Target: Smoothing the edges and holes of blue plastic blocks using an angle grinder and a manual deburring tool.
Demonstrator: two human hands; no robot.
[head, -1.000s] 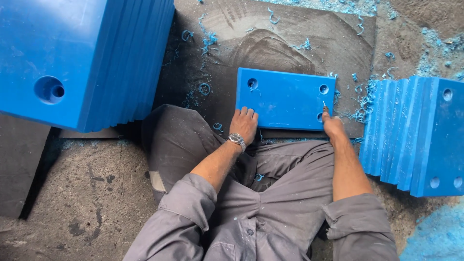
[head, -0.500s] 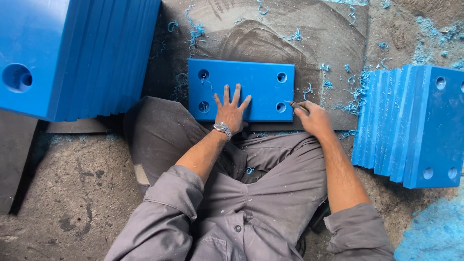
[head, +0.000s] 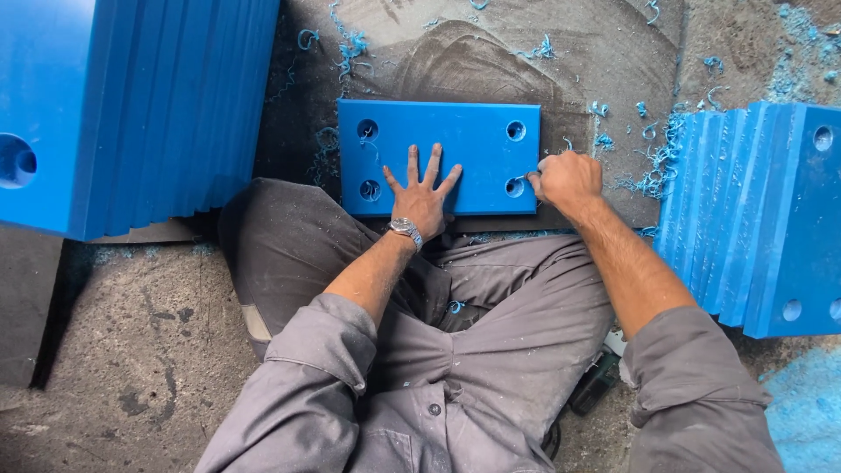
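A blue plastic plate [head: 442, 149] with four round holes, one near each corner, lies flat on a dark board [head: 596, 52] on the floor, directly in front of the seated person's crossed legs. The left hand [head: 422, 194] rests palm down on the plate's near edge, fingers spread apart and pressing flat; a metal wristwatch [head: 405, 229] sits on that wrist. The right hand [head: 568, 180] is at the plate's right edge, beside the near right hole, fingers curled together into a fist around a small tool whose tip barely shows; its kind cannot be told. Blue curled shavings [head: 653, 162] lie scattered on the board and on the concrete floor [head: 131, 368]. A large stack of blue plates [head: 131, 105] stands on edge to the left, well apart from the hands. A second stack of plates [head: 758, 210] stands on edge to the right, near the right forearm. The person wears grey work clothing [head: 455, 385].
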